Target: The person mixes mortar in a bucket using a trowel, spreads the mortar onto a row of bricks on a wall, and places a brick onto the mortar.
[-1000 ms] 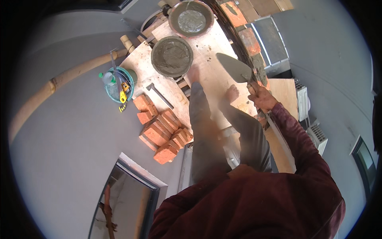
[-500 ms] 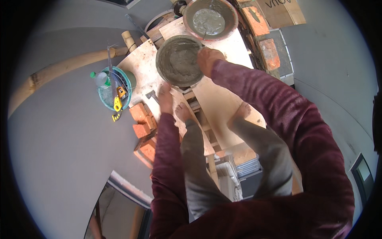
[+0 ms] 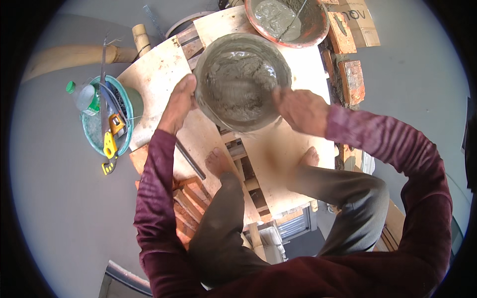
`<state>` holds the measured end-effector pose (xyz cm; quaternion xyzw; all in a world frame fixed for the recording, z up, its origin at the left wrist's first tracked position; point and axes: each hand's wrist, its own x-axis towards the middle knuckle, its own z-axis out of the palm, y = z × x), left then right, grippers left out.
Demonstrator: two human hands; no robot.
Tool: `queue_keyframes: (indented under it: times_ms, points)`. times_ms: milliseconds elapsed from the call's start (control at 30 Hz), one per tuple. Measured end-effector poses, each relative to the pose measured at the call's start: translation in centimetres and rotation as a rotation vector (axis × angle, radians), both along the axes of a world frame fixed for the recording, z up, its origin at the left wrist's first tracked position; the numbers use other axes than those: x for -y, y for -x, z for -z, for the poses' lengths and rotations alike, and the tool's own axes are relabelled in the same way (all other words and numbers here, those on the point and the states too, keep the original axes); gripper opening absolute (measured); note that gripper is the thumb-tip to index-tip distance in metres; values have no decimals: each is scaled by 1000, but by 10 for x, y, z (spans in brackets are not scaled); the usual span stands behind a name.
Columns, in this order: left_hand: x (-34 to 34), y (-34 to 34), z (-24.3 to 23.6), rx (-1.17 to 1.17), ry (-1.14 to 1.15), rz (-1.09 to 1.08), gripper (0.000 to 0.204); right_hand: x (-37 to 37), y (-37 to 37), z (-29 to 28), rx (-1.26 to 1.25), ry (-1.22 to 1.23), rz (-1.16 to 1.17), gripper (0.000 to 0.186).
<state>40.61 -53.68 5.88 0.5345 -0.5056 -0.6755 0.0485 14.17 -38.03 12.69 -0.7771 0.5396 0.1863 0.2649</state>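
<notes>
left hand has moved against the bucket; right hand blurs over it; can't tell if fingers clamp.

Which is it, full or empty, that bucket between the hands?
Not empty: the bucket holds wet grey mix, spread across its inside. How deep it goes, I cannot tell.

My right hand is mostly motion smear at the bowl, so I honestly can't tell what it's gripping, if anything. My left sleeve blocks part of the brick pile plus the upper end of that dark rod. Other basin? Chopped off by the top edge.
</notes>
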Motion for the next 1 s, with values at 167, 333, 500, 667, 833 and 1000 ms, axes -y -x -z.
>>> queue_keyframes:
  times_ms: [167,333,500,667,833,1000]
  points:
    - [-44,-12,7,-234,-110,57,54,-25,30,-17,180,-211,186,29]
    - [-80,0,18,-491,-120,-10,44,-45,54,4,505,-424,470,11]
    - [-90,22,11,-548,-74,-40,52,-58,54,22,756,-454,468,10]
    - [-101,59,-5,-627,-70,5,39,-83,61,44,810,-555,585,11]
    - [-96,85,-11,-677,-206,62,41,-146,114,23,1146,-636,777,12]
    - [-103,98,2,-715,-332,63,52,-198,138,1,1286,-447,976,11]
